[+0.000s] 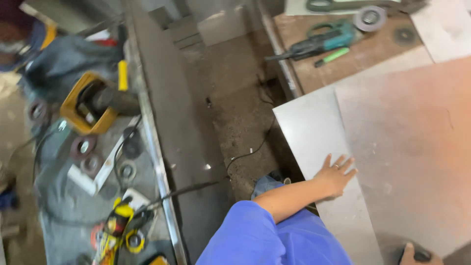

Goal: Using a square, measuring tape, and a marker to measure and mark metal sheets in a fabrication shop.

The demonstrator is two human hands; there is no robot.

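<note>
My left hand (336, 172) lies flat, fingers spread, on a grey metal sheet (314, 127) that overhangs the workbench's left edge. A ring shows on one finger, and my blue sleeve (255, 235) runs back toward the lower middle. A larger metal sheet (412, 142) with an orange tint overlaps it on the right. At the bottom right edge my right hand (406, 256) is mostly cut off. Its fingers curl around a small dark object (421, 255) resting on the larger sheet.
A teal angle grinder (324, 41), a green marker (332, 56) and grinding discs (370, 18) lie on the brown bench top at the back. To the left are a long steel beam (167, 122), a yellow-framed tool (91, 103), several discs (84, 147) and cables on the floor.
</note>
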